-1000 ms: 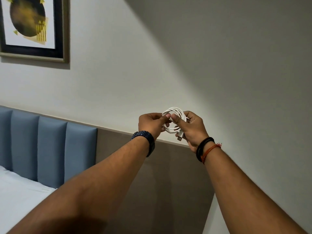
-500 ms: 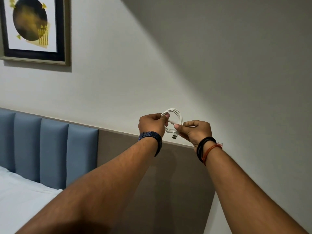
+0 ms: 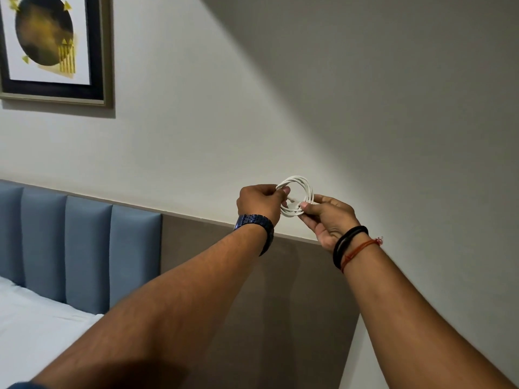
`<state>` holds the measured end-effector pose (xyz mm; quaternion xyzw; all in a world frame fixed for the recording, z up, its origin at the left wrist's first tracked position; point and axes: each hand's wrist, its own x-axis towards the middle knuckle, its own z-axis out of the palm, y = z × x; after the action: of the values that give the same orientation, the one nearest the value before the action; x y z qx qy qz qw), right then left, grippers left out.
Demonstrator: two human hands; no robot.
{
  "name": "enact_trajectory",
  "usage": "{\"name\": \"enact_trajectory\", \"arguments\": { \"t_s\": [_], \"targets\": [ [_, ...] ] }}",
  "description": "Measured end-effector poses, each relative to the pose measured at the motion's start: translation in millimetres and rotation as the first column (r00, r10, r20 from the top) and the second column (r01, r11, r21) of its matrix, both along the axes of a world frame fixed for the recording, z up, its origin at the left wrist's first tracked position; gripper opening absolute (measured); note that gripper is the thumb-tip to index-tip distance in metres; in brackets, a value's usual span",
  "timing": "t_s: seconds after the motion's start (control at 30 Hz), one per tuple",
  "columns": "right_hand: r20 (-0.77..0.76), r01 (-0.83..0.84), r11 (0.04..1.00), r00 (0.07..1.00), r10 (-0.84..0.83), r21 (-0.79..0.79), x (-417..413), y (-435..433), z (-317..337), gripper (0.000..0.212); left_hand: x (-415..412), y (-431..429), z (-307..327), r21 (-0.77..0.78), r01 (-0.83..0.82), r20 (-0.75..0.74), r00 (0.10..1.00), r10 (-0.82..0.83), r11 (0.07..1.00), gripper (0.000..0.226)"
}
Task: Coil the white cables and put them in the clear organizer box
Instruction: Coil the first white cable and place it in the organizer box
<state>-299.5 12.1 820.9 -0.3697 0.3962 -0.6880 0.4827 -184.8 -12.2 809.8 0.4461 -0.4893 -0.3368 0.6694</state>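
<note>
Two bare forearms reach up and forward from the bottom of the view toward a pale wall. Between the two hands, held in the air well above the bed, is a white cable wound into a small round coil of several loops.

The left hand has its back to the camera. Its fingers are curled closed, pinching the left side of the coil between thumb and fingertips. A dark blue watch band circles the left wrist.

The right hand is turned so the palm partly shows. Its thumb and forefinger are closed together on the lower right side of the coil, with the other fingers loosely bent beneath. A short straight stretch of cable crosses the middle of the coil from one hand to the other; it may be the cable's loose end, but it is too small to tell for certain. A black band and a thin orange thread sit on the right wrist.

Behind the hands, a brown panel covers the lower wall. To its left is a blue padded headboard with vertical channels, and below that a corner of a bed with white sheets. A framed picture with a dark circle and gold marks hangs at the upper left.
</note>
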Motion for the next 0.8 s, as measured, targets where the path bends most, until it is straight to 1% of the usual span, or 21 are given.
{"name": "enact_trajectory", "arguments": {
  "t_s": [0.07, 0.17, 0.23, 0.33, 0.47, 0.57, 0.67, 0.8],
  "targets": [
    [-0.005, -0.005, 1.0, 1.0, 0.005, 0.029, -2, 1, 0, 0.03, 1, -2, 1, -0.008, -0.006, 0.03, 1.0, 0.006, 1.0, 0.014],
    [-0.029, 0.004, 0.998, 1.0, -0.002, 0.065, -4, 1, 0, 0.034, 1, -5, 0, -0.015, -0.034, 0.095, 0.995, 0.035, 0.999, 0.015],
    [-0.006, 0.0, 0.998, 1.0, 0.0, 0.063, -4, 0, 0, 0.039, 1, -6, -1, -0.02, -0.044, 0.13, 0.99, 0.046, 0.999, 0.014],
    [0.031, 0.001, 0.998, 1.0, -0.003, 0.06, -3, 0, 2, 0.046, 2, -5, -1, -0.033, -0.02, 0.16, 0.987, 0.025, 0.999, 0.003],
    [0.057, 0.007, 1.0, 0.998, -0.006, -0.008, -3, 0, 2, 0.054, 1, -3, -1, -0.019, 0.013, 0.176, 0.984, -0.01, 1.0, 0.012],
    [-0.024, -0.044, 0.997, 0.999, 0.043, -0.068, 0, 3, 0, 0.054, 2, -4, 1, 0.006, -0.006, 0.155, 0.988, 0.005, 1.0, 0.009],
    [-0.119, -0.091, 0.985, 0.99, 0.074, -0.148, 0, 4, -3, 0.052, 4, -3, 5, 0.037, -0.022, 0.151, 0.988, 0.016, 0.999, 0.012],
    [-0.249, -0.08, 0.965, 0.968, 0.016, -0.251, 0, 4, -9, 0.045, 6, -3, 7, 0.064, -0.043, 0.147, 0.989, 0.033, 0.997, 0.01]
  ]
}}
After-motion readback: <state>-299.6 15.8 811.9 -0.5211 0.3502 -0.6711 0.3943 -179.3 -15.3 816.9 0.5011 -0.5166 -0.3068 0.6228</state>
